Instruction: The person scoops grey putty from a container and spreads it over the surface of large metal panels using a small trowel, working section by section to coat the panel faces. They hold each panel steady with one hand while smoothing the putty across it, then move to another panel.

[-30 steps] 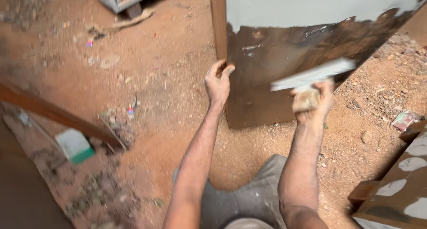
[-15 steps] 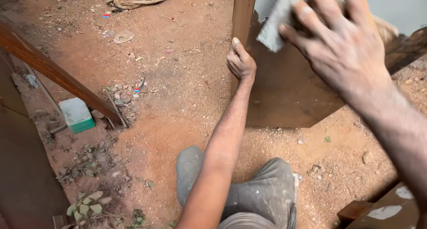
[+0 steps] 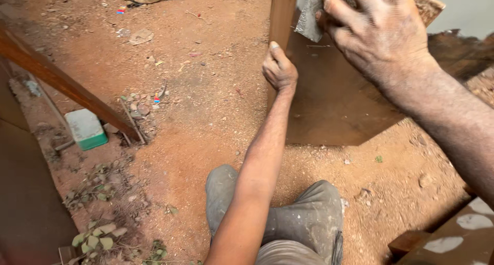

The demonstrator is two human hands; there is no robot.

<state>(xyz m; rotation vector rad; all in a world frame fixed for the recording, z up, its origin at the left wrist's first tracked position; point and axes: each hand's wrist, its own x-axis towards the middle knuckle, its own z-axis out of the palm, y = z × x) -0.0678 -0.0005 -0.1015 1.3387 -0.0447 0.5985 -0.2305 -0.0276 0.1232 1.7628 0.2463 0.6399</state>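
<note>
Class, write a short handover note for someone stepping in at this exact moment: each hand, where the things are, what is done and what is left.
Left hand: gripping the left edge of the upright brown wooden board, steadying it on the dirt ground.
Right hand: raised close to the camera, pressing a flat scraper blade loaded with grey filler against the board's upper part.
Done: the top of the board carries a grey coat; its ragged lower edge shows at the right.
Left: the lower brown face is bare.
Nearby: a green and white block by a slanted wooden beam on the left.
</note>
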